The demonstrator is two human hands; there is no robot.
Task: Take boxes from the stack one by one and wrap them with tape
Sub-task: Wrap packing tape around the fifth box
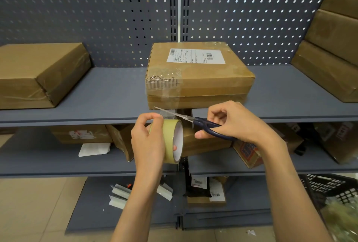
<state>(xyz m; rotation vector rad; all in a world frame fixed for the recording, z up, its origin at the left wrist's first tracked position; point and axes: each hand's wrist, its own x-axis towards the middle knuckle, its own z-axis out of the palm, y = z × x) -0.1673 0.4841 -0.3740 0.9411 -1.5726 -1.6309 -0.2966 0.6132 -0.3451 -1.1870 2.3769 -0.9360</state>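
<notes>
A brown cardboard box (201, 79) with a white shipping label lies on the grey shelf (108, 98) in the middle. Clear tape covers its front left corner, and a strip runs down from it to the tape roll (173, 139). My left hand (149, 141) grips that yellowish roll just below the shelf edge. My right hand (236, 123) holds dark-handled scissors (195, 120), their blades across the stretched strip of tape. A stack of brown boxes (333, 48) stands at the right on the same shelf.
Another taped brown box (38, 75) lies at the left of the shelf. The lower shelves hold several boxes, paper and parcels (205, 191). A black plastic basket (329, 187) stands at the bottom right. Perforated grey panels back the shelving.
</notes>
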